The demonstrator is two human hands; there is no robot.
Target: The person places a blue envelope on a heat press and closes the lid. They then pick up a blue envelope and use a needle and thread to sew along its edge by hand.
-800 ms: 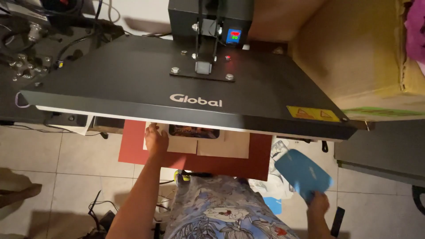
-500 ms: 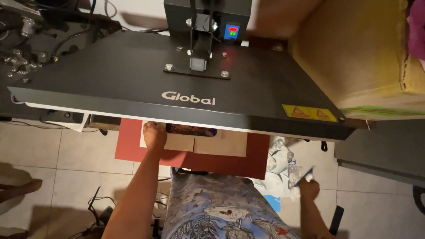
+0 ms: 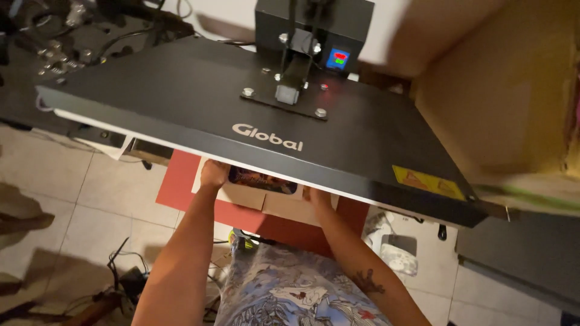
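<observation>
Hands reach under the raised black top plate (image 3: pixel 254 115) of a heat press, one on each side of a pale card (image 3: pixel 266 202) that lies on the red lower pad (image 3: pixel 181 190). The left hand (image 3: pixel 213 174) sits at the card's left edge, its fingers curled and running out of sight beneath the plate; it touches the card, but whether it grips it cannot be told. The right hand (image 3: pixel 315 197) rests at the card's right part, fingers likewise hidden under the plate's front edge, so its hold cannot be told either. A dark printed panel (image 3: pixel 261 179) lies on the card between the two hands, partly covered by the plate.

The plate tilts up toward the viewer and carries a yellow warning sticker (image 3: pixel 429 182) near its right front corner. Behind it stands the press column with a small lit screen (image 3: pixel 338 58). A brown cardboard box (image 3: pixel 501 90) stands just right of the press. Cables (image 3: pixel 124 274) lie on the tiled floor (image 3: pixel 78 205) at lower left, and a crumpled plastic bag (image 3: pixel 399 247) lies on the floor at right, below the plate.
</observation>
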